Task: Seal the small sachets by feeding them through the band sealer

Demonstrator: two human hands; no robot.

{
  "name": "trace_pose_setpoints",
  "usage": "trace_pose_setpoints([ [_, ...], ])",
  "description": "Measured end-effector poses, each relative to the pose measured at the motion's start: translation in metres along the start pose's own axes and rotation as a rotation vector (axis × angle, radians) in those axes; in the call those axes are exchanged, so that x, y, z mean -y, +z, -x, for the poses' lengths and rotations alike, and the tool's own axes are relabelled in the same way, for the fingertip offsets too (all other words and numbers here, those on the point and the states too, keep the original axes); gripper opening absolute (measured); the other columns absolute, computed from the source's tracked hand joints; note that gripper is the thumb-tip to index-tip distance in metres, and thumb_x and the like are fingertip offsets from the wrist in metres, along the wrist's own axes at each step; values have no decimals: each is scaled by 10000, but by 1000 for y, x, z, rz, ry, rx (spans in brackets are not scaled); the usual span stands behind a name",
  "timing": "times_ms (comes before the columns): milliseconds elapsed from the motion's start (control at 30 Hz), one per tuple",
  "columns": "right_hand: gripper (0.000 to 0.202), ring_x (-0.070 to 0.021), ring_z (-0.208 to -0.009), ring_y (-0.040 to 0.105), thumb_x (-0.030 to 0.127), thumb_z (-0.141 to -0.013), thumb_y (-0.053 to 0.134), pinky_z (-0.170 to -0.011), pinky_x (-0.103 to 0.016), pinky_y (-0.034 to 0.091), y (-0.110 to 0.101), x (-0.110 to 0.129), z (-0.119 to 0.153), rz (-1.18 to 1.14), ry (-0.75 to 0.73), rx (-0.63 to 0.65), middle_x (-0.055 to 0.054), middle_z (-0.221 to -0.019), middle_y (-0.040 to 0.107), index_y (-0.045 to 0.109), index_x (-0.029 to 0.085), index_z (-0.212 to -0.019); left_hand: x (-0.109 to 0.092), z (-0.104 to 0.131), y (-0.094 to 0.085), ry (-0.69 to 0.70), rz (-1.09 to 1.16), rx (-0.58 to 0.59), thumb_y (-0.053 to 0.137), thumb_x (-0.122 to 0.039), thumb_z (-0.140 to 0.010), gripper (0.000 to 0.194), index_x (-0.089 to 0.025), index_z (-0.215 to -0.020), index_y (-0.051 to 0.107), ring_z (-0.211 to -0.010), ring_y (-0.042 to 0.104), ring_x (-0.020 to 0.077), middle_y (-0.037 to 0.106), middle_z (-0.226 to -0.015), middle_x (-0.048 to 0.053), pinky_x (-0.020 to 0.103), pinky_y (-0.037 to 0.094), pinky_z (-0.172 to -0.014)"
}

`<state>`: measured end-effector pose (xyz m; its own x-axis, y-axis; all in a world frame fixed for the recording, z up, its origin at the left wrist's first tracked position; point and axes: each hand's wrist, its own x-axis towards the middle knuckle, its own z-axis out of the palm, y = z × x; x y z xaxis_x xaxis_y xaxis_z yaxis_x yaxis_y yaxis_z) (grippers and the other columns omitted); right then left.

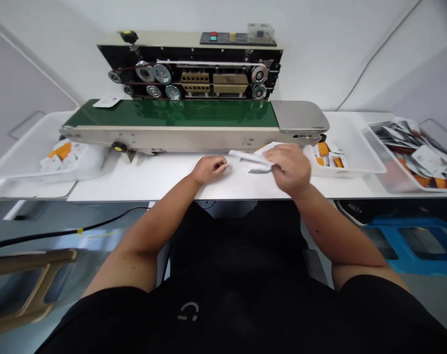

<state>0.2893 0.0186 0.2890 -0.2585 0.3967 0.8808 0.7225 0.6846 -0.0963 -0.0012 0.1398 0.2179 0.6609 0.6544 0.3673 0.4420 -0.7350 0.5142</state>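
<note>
White table (pixel 153 179) against pale wall (pixel 319 49). Right hand (pixel 292 167) pinching packets (pixel 258 158) over table; blurred, count unclear. Left hand (pixel 208 169) half-curled nearby; cannot tell whether gripping. Brown stool (pixel 32 258) cut off, left edge.

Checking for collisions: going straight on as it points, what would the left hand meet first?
Probably the white packaging held in the right hand, though relative depth is hard to judge.
</note>
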Motion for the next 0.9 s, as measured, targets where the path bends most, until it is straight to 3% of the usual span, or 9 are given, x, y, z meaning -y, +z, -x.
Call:
trace_pose_setpoints([
  [67, 180, -235, -1045, 744, 216, -1014, 596, -899, -455, 563, 32, 6, 15, -11, -67, 146, -27, -1071, 819, 763, 271, -973, 0, 0, -2, -25, 58, -47, 517, -448, -1037, 345, -186, -902, 695, -751, 661, 175, 747, -842, 48, 282, 461, -685],
  [133, 224, -254, -1094, 724, 253, -1039, 568, -923, -493, 539, 54, 4, 30, -13, -38, 294, -24, -1121, 816, 777, 293, -969, 1, 2, -4, -58, 111, -110, 449, -478, -1075, 414, -181, -918, 692, -751, 656, 178, 735, -831, 51, 292, 474, -704],
  [267, 331, -283, -1211, 652, 271, -1084, 472, -1006, -538, 472, 74, 3, 47, -25, 108, 519, -42, -1233, 789, 795, 305, -1018, 3, 5, -8, -45, 211, -189, 344, -636, -1095, 587, -173, -1024, 698, -786, 678, 201, 735, -839, 68, 330, 519, -787],
  [333, 360, -290, -1195, 626, 246, -1086, 443, -983, -519, 454, 77, 7, 49, 15, 124, 592, -59, -1237, 782, 796, 273, -1017, 5, 4, -10, 40, 261, -127, 400, -744, -1043, 657, -168, -1139, 702, -980, 716, 250, 771, -1039, 122, 368, 542, -894],
  [400, 347, -299, -1147, 605, 219, -1069, 454, -947, -499, 438, 79, 10, 49, 75, 134, 656, -77, -1223, 778, 796, 241, -1014, 5, 2, -10, 137, 262, 19, 572, -801, -942, 718, -174, -1269, 696, -1184, 688, 308, 743, -1266, 166, 424, 528, -1023],
  [500, 249, -322, -1102, 571, 227, -1011, 562, -936, -494, 419, 82, 11, 50, 137, 180, 675, -96, -1210, 767, 805, 227, -1065, 3, -2, -8, 204, 188, 225, 804, -707, -821, 757, -199, -1371, 691, -1276, 655, 345, 700, -1393, 173, 488, 478, -1136],
  [567, 223, -336, -1098, 552, 310, -977, 652, -954, -498, 418, 83, 10, 51, 132, 203, 647, -99, -1226, 756, 810, 236, -1115, 2, -2, -6, 203, 151, 261, 843, -632, -819, 714, -205, -1374, 702, -1265, 664, 341, 709, -1383, 166, 496, 479, -1139],
  [700, 424, -345, -1110, 537, 521, -923, 743, -1000, -500, 433, 83, 8, 52, 74, 207, 603, -102, -1303, 732, 796, 223, -1221, 3, 1, -4, 182, 144, 214, 821, -592, -864, 626, -193, -1337, 726, -1239, 679, 321, 737, -1327, 161, 476, 509, -1108],
  [900, 472, -353, -1179, 548, 501, -965, 700, -1046, -503, 425, 84, 10, 49, 75, 232, 603, -121, -1343, 719, 742, 211, -1335, 12, 3, -2, 163, 144, 44, 560, -525, -1075, 420, -192, -1210, 776, -1148, 730, 257, 780, -1225, 137, 427, 553, -1052],
])
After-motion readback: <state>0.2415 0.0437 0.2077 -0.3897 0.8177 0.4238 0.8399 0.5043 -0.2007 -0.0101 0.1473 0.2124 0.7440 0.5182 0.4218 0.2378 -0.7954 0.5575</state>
